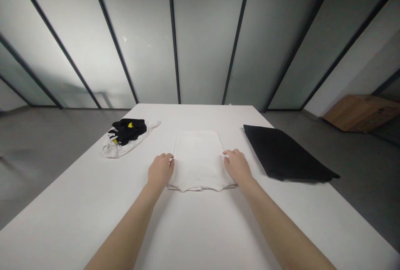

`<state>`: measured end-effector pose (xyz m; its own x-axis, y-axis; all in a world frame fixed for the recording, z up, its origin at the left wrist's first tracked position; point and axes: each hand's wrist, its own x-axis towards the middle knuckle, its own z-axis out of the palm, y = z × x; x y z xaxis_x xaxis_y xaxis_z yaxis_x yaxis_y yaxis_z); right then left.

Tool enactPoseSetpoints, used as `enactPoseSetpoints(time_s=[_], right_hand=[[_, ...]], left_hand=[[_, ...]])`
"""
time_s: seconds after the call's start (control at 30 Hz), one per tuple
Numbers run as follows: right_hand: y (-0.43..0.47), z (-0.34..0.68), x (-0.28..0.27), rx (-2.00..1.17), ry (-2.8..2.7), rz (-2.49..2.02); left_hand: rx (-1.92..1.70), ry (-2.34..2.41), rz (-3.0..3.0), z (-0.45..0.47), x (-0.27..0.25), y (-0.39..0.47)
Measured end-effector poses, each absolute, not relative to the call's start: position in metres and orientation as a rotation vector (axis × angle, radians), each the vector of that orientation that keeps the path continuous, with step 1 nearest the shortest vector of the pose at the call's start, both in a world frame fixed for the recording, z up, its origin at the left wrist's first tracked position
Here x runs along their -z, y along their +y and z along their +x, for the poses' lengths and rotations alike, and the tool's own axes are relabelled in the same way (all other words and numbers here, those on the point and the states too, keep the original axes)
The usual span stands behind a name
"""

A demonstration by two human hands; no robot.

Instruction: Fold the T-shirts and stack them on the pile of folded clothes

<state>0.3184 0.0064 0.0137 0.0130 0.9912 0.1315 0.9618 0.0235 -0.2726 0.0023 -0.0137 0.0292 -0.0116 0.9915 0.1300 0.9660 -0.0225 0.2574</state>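
Fingertips (170, 156) of the left hand (160, 171) and right hand (238, 167) curl at opposite side edges of a folded white cloth (198, 159), mid-frame; whether they pinch it, I cannot tell. It lies between both, about equally near, its long axis seemingly running up the frame. Rumpled clothes (133, 131) lie centre-left, a black sheet (281, 153) centre-right.

This looks like an office: a cloudy glass wall (204, 41) (with long dark bars (173, 24)), grey floor (62, 141) and big white table (193, 232).
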Motion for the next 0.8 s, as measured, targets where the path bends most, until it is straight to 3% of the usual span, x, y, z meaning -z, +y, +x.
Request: enactPoseSetpoints(time_s=[0.1, 0.2, 0.33, 0.57, 0.8], right_hand=[[-0.003, 0.292, -0.007, -0.133, -2.213, -1.702], [-0.013, 0.271, 0.005, -0.289, -2.424, -1.566], [-0.017, 0.266, 0.012, -0.414, -2.474, -1.676], [-0.002, 0.283, 0.014, -0.344, -2.087, -2.137], [0.005, 0.3, 0.013, -0.375, -2.219, -2.038]], left_hand=[[-0.616, 1.806, 2.478, 0.02, -0.014, -0.019], [-0.441, 1.552, 2.626, 0.035, 0.004, -0.026], [-0.144, 1.565, 2.571, 0.041, 0.011, -0.032], [0.009, 1.558, 2.465, 0.05, -0.007, -0.049], [0.093, 1.58, 2.413, 0.068, -0.045, -0.083]])
